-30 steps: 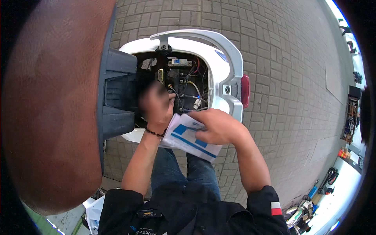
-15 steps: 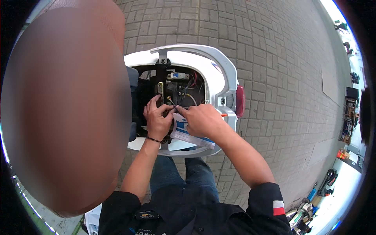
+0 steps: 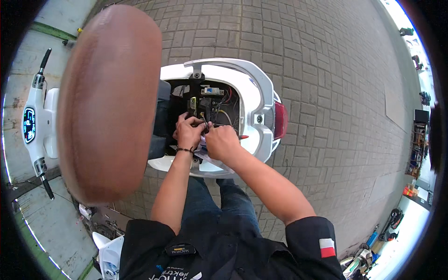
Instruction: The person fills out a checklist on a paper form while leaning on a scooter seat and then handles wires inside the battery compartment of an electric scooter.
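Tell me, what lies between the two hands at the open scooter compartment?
Thin dark wires run between the left hand and right hand, seen in the head view.

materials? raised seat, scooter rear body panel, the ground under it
Raised seat: looks like brown leather or vinyl, smooth and matte with a soft sheen; which of the two is not clear. Rear body panel: seems glossy white moulded plastic, with rounded edges and bright highlights. Ground: grey paving bricks, rough and matte, with joints showing in a staggered pattern.
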`<state>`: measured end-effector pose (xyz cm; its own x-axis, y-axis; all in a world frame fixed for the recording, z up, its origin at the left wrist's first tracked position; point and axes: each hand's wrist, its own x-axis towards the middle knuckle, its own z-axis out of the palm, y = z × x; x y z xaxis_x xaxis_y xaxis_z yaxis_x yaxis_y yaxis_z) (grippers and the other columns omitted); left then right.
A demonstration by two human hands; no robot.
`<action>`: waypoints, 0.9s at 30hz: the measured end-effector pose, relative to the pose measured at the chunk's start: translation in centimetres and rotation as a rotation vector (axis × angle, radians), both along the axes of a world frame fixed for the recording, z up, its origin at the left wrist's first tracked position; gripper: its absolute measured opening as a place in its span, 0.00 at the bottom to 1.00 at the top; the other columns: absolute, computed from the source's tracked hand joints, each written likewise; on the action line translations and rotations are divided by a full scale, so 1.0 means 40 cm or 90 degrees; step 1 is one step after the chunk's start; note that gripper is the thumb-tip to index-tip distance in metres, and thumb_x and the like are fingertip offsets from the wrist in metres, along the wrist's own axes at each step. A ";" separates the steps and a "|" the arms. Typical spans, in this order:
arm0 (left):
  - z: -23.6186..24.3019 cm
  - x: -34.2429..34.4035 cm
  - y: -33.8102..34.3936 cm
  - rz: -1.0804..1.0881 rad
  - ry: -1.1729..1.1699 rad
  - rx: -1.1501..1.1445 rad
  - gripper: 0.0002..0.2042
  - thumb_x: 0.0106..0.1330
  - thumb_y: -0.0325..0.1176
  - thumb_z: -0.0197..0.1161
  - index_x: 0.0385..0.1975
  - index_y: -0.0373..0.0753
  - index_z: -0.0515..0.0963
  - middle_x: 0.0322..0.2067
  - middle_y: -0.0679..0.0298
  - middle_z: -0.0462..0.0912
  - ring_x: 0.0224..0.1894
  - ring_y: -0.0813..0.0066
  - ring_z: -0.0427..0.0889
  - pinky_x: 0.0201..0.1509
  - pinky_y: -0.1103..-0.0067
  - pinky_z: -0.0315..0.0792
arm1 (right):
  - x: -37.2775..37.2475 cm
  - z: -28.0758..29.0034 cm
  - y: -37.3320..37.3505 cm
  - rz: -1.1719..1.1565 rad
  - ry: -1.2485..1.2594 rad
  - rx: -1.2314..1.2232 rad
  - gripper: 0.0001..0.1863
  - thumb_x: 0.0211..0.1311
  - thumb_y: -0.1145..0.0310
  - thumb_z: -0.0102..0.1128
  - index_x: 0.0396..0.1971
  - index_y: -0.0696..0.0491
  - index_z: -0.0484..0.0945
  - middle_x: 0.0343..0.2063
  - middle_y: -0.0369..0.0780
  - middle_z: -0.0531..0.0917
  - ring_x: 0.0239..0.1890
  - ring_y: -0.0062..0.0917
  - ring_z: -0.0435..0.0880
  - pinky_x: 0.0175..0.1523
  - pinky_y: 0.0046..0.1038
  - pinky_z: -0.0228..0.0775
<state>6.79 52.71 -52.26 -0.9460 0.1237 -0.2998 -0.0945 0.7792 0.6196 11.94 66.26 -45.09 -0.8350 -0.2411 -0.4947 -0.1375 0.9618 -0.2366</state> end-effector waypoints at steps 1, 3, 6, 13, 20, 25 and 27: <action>0.004 0.001 -0.001 -0.013 0.007 -0.019 0.12 0.49 0.41 0.76 0.33 0.45 0.88 0.60 0.47 0.74 0.60 0.51 0.76 0.63 0.63 0.70 | 0.007 -0.008 -0.008 -0.001 0.011 0.012 0.19 0.58 0.65 0.59 0.47 0.57 0.84 0.31 0.42 0.88 0.33 0.30 0.89 0.36 0.30 0.78; 0.006 0.000 0.001 -0.038 0.022 -0.054 0.12 0.50 0.41 0.75 0.34 0.47 0.88 0.61 0.47 0.73 0.61 0.50 0.75 0.63 0.62 0.69 | 0.029 -0.011 -0.010 -0.052 0.057 -0.005 0.27 0.58 0.67 0.57 0.57 0.62 0.76 0.31 0.42 0.88 0.33 0.31 0.89 0.37 0.31 0.79; -0.003 -0.014 -0.008 -0.042 0.015 -0.052 0.13 0.49 0.41 0.74 0.35 0.48 0.89 0.60 0.48 0.75 0.61 0.50 0.74 0.64 0.62 0.68 | 0.046 -0.010 0.007 -0.089 0.081 -0.052 0.32 0.57 0.68 0.56 0.63 0.63 0.69 0.30 0.42 0.88 0.32 0.33 0.88 0.36 0.33 0.79; -0.012 -0.015 0.002 -0.021 0.045 -0.094 0.12 0.46 0.39 0.76 0.32 0.49 0.89 0.53 0.51 0.79 0.62 0.55 0.73 0.64 0.65 0.69 | 0.052 -0.032 0.005 -0.098 0.072 -0.048 0.34 0.54 0.67 0.56 0.63 0.63 0.69 0.30 0.45 0.87 0.31 0.37 0.88 0.36 0.36 0.80; 0.040 -0.010 0.029 -0.032 0.014 -0.131 0.15 0.45 0.41 0.79 0.34 0.52 0.87 0.59 0.58 0.72 0.63 0.57 0.70 0.62 0.54 0.63 | 0.055 -0.006 0.025 -0.109 0.062 -0.041 0.27 0.55 0.67 0.59 0.56 0.62 0.75 0.30 0.44 0.88 0.34 0.36 0.89 0.37 0.35 0.80; 0.019 0.018 -0.007 -0.063 0.219 -0.052 0.24 0.47 0.38 0.77 0.47 0.50 0.80 0.52 0.60 0.71 0.59 0.57 0.71 0.60 0.54 0.61 | 0.117 0.180 0.120 -0.229 0.005 -0.144 0.31 0.54 0.68 0.56 0.61 0.57 0.73 0.39 0.53 0.86 0.42 0.46 0.86 0.46 0.41 0.79; 0.044 0.034 0.007 -0.111 0.324 -0.020 0.24 0.49 0.36 0.76 0.49 0.49 0.78 0.53 0.60 0.71 0.59 0.57 0.71 0.62 0.55 0.60 | 0.177 0.173 0.191 -0.305 0.003 -0.258 0.31 0.53 0.69 0.56 0.61 0.57 0.73 0.40 0.53 0.86 0.41 0.44 0.86 0.48 0.39 0.78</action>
<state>8.15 52.99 -50.50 -0.9389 0.2904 0.1849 0.3441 0.7755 0.5294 19.03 73.90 -38.19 -0.8988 -0.0072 -0.4383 0.2845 0.7511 -0.5958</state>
